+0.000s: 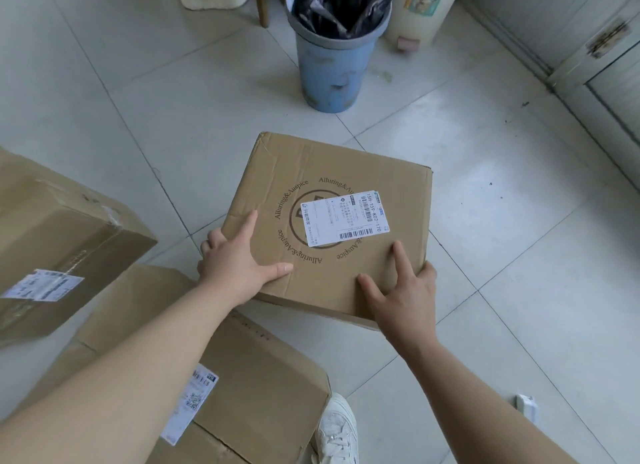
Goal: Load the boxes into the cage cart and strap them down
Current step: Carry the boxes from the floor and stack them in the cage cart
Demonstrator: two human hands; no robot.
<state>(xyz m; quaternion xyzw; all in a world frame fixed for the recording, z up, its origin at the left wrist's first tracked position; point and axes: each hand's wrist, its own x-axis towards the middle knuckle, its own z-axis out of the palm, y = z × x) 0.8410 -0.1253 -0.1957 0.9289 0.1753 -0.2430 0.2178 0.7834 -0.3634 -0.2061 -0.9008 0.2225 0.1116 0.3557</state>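
Two bare hands grip one brown cardboard box printed with a round black logo, which sits tilted in the middle of the view above the pale tiled floor; whether its far edge touches the tiles cannot be told. The left hand clasps the box's near-left corner, thumb lying flat on the top face and fingers curled around the side. The right hand holds the near-right corner, fingers spread across the top and the rest wrapped over the edge. A white shipping label with barcodes is stuck over the logo on the top face. Just beside the left forearm lies a second brown cardboard box with a white label, and a third taped brown cardboard box rests at the left edge. A white lace-up sneaker stands on the tiles next to the second box. Beyond the held box stands a blue plastic bin lined with a dark bag, with a cream pedal bin just beside it to the right.
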